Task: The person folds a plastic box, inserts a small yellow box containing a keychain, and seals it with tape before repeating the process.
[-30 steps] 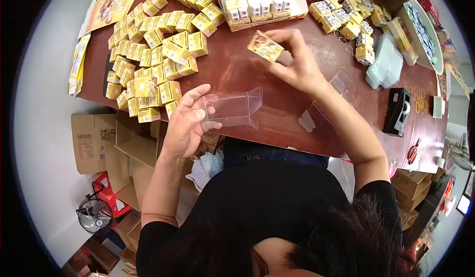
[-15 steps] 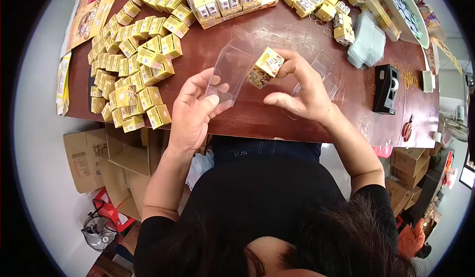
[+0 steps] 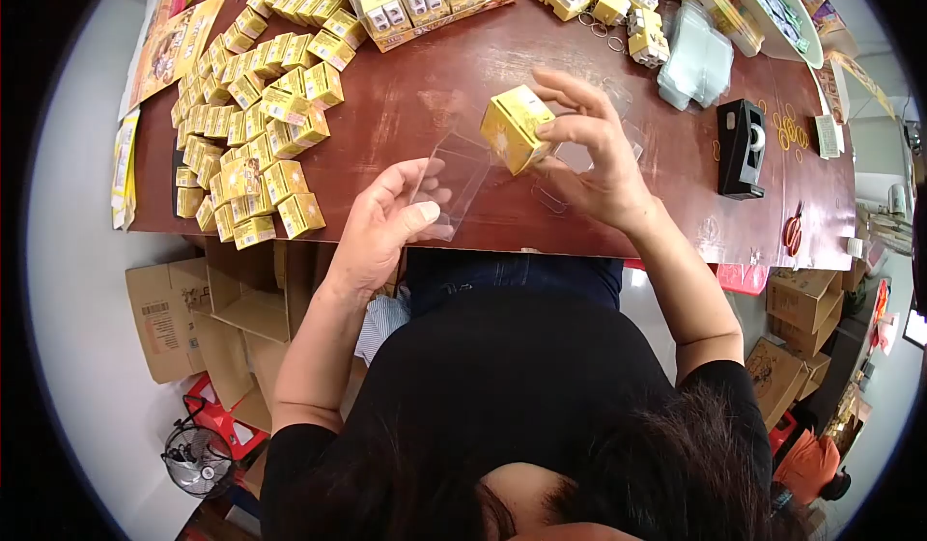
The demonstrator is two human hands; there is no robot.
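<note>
My left hand (image 3: 384, 224) holds a clear plastic sleeve (image 3: 452, 185) between thumb and fingers, above the table's front part. In my right hand (image 3: 601, 159) is a small yellow box (image 3: 518, 128), gripped at its right side by thumb and fingers. The box is tilted, just up and right of the sleeve, and a plain yellow face shows. Behind and below my right hand, more clear plastic pieces (image 3: 552, 198) lie on the table, partly hidden.
Many yellow boxes (image 3: 259, 121) cover the left of the red table (image 3: 406, 106). A display tray (image 3: 425, 27) stands at the back, keychain pieces (image 3: 610, 6) beside it. To the right are clear sheets (image 3: 697, 58), a tape dispenser (image 3: 742, 150) and scissors (image 3: 793, 234).
My right hand has turned the yellow box, so a different face shows, and the box looks larger. My left hand with the sleeve has shifted slightly down. The whole view has moved a little.
</note>
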